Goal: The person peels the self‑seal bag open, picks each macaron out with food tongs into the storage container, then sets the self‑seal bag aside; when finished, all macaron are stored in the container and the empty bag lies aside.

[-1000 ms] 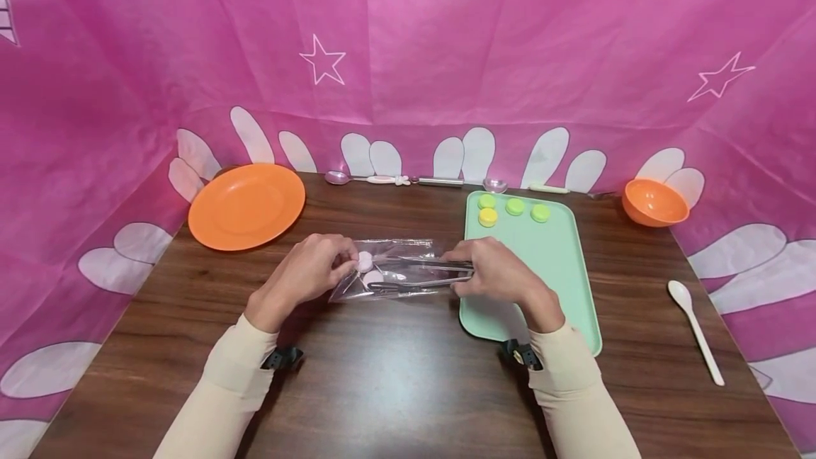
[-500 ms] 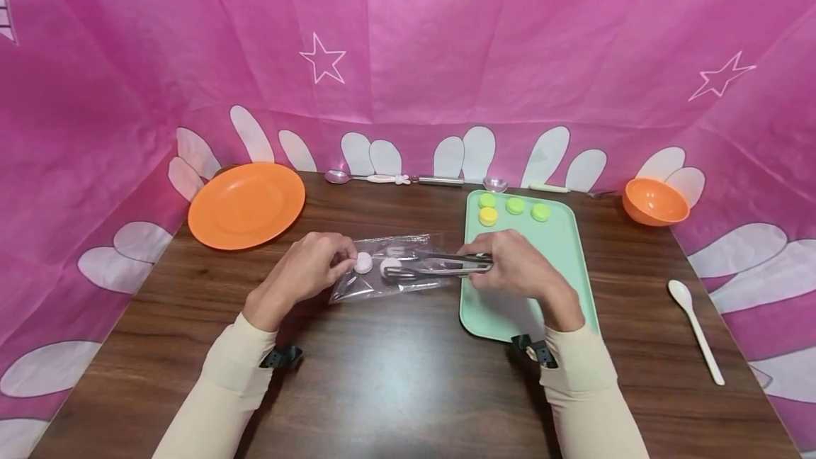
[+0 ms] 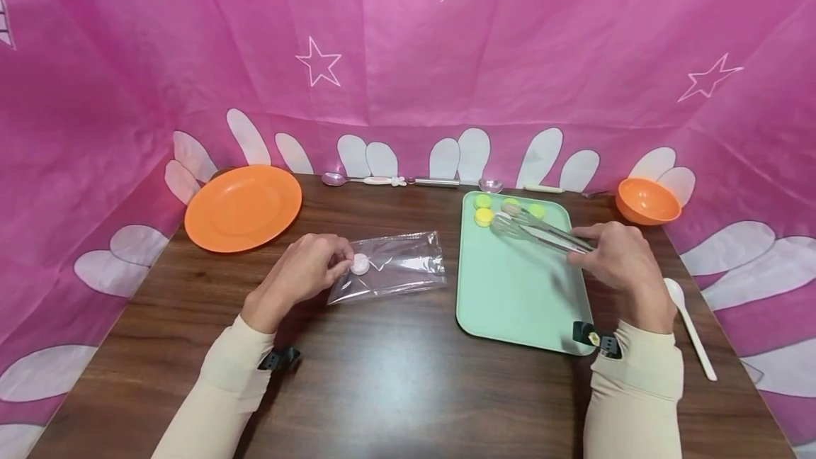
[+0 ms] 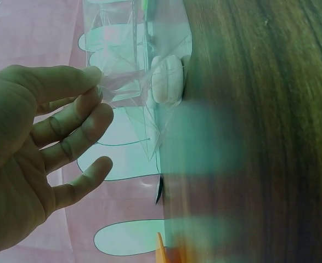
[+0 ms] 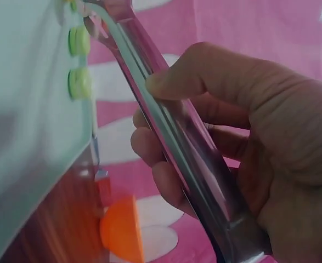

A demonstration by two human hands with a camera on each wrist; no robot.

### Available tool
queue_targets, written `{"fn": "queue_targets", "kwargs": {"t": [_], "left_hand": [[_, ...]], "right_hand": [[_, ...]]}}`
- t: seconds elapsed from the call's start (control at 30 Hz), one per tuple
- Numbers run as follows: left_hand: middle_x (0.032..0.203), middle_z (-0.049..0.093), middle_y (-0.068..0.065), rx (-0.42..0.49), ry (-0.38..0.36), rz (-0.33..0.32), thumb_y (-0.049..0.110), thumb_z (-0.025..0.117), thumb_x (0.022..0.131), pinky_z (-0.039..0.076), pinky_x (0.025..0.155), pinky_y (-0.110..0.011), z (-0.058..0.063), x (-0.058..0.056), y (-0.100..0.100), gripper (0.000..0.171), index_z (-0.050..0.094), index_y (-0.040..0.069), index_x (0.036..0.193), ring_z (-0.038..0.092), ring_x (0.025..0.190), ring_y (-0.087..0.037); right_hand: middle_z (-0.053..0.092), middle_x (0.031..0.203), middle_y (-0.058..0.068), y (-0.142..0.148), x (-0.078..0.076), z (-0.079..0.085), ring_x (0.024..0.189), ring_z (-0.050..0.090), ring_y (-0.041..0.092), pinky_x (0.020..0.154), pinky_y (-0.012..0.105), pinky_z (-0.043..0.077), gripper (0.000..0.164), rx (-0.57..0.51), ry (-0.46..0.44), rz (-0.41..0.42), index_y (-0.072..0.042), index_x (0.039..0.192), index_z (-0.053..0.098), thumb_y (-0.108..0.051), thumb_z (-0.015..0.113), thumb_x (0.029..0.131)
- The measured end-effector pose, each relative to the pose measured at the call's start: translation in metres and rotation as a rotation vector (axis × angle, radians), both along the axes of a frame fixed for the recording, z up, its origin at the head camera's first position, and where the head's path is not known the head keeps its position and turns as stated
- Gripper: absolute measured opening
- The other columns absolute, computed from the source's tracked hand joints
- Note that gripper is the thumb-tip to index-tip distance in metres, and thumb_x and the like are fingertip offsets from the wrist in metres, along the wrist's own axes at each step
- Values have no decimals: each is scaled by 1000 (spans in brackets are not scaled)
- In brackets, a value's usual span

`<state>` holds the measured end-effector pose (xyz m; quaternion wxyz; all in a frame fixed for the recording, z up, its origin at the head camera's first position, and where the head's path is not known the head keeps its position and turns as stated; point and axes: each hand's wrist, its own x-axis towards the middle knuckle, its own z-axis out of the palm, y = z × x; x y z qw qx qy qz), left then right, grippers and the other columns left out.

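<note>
My left hand [image 3: 304, 266] pinches the end of a clear plastic bag [image 3: 411, 264] lying on the table. Inside, close to the fingertips, sits one pale pink macaron [image 3: 360, 264]; the left wrist view shows this macaron [image 4: 167, 79] standing on edge behind the film. My right hand [image 3: 623, 268] grips metal tongs [image 3: 550, 235], thumb on one arm and fingers round the other. The tongs' tips are over the far part of a mint green tray [image 3: 510, 307], with a pale macaron [image 3: 503, 216] between them. Near the tips are a yellow macaron [image 3: 484, 218] and several green macarons [image 5: 79, 83].
An orange plate [image 3: 242, 210] lies at the back left, an orange bowl [image 3: 649, 202] at the back right. A white spoon [image 3: 693, 335] is right of the tray. Along the back edge lie a spoon [image 3: 334, 179], a ladle [image 3: 490, 186] and other utensils.
The tongs took one pale macaron out of the bag, and my right hand carried it right, over the tray's far end. My left hand stays at the bag, where one macaron remains.
</note>
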<state>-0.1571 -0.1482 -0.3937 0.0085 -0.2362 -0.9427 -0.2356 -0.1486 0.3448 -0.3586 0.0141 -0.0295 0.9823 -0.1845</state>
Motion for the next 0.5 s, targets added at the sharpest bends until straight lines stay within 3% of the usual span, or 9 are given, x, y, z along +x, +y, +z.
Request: {"fn": "queue_targets", "kwargs": {"t": [0.13,0.33,0.43,0.5], "left_hand": [[81,73,3,-3,-12,7,12,83,93,53,72,-33,-1,0,-1,5,79,13,96,59,72,-13],[80,72,4,-8,-4,2,13,82,94,53,72,-34,-1,0,-2,5,78,14,95,59,72,-13],[80,72,4,-10,-3,1,13,82,94,53,72,-34,-1,-1,-2,4,78,15,95,59,72,-13],[80,72,4,-10,-2,1,13,82,94,53,72,-34,-1,0,-2,4,78,15,95,59,73,-12]], "right_hand": [[58,53,0,10,0,-6,74,57,29,63,34,41,53,22,-14,-38,3,131,73,-23,81,86],[60,54,-1,9,1,-5,74,57,29,63,33,41,52,7,-22,-60,2,131,73,-22,81,86],[65,58,-1,6,2,-2,75,58,30,63,34,42,50,-8,33,-31,2,129,75,-20,83,84],[66,61,-1,3,3,3,72,57,27,61,33,43,49,-20,56,31,1,128,76,-17,85,84]]}}
